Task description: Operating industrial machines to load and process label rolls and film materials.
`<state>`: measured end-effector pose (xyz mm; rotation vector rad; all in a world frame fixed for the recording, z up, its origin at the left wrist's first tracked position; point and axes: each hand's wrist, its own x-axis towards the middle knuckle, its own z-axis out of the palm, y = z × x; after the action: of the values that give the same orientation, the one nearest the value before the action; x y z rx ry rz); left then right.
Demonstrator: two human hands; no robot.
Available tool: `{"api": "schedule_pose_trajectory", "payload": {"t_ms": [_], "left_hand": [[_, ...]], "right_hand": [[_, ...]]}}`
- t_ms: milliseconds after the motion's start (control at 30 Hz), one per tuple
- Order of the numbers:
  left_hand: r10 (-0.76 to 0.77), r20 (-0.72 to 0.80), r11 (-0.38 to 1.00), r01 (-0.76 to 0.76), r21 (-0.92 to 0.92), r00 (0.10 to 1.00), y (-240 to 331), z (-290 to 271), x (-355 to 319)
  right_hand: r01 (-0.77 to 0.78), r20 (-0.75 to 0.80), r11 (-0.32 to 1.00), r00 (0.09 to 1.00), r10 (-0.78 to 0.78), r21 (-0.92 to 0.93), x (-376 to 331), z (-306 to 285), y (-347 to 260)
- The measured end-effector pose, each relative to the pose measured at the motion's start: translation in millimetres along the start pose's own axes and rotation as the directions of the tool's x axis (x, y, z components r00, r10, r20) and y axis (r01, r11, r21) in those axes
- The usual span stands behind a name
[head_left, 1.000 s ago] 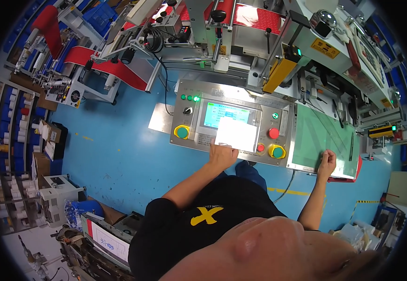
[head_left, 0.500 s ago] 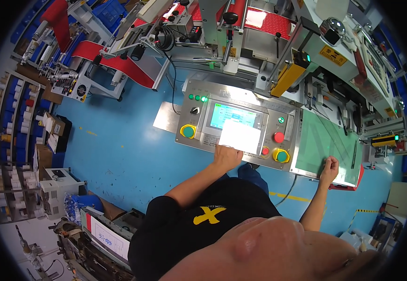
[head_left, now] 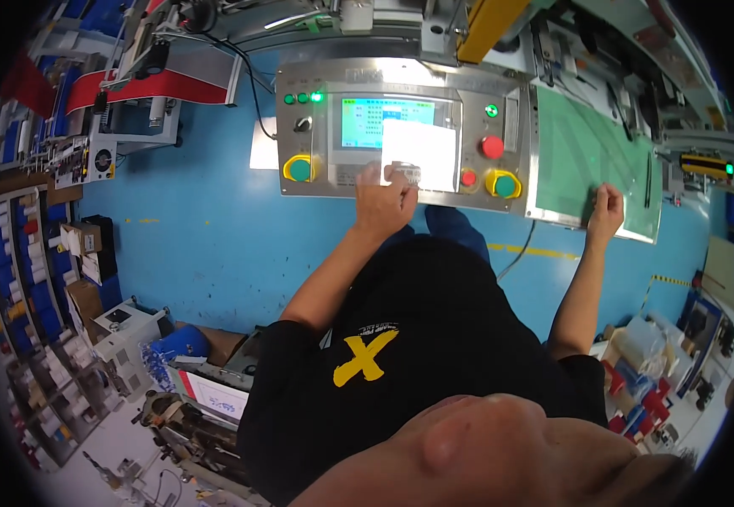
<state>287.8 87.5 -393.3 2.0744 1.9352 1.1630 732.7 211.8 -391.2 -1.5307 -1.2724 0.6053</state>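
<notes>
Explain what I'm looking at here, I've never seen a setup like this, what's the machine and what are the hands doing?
The picture comes from a wide-angle camera worn on a person's head, looking down past the black shirt, so straight edges look bent. In front stands a metal control panel with a lit screen, small green lamps, a red button and two green buttons in yellow collars. A white sheet of paper covers part of the screen. The left hand rests at the panel's lower edge, fingers on the paper's corner. The right hand is curled loosely on a green mat beside the panel; whether it holds anything cannot be told. The floor is blue, with shelves of parts to the left.
</notes>
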Motion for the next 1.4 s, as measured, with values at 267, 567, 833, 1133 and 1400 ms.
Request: {"api": "schedule_pose_trajectory", "payload": {"t_ms": [267,567,833,1133,1400], "left_hand": [[-0.119,-0.082,0.992,0.122,0.034,0.99,-15,-7,-12],[-0.171,-0.036,0.972,0.174,0.155,0.985,-28,-20,-5],[-0.174,-0.041,0.973,0.179,0.146,0.984,-34,-17,15],[-0.171,-0.018,0.968,0.171,0.183,0.985,-35,-18,28],[-0.089,0.028,0.995,0.088,0.036,0.996,-15,1,3]], "right_hand": [[-0.012,0.005,0.999,1.0,0.012,0.036,-3,-3,2],[-0.025,-0.022,0.999,0.999,0.025,0.024,-6,-5,2],[-0.018,-0.004,1.0,1.0,0.018,0.018,-5,-5,2],[-0.024,0.001,0.999,1.0,0.024,0.041,-7,-5,1],[-0.027,-0.001,0.999,1.0,0.027,0.037,-5,-4,1]]}}
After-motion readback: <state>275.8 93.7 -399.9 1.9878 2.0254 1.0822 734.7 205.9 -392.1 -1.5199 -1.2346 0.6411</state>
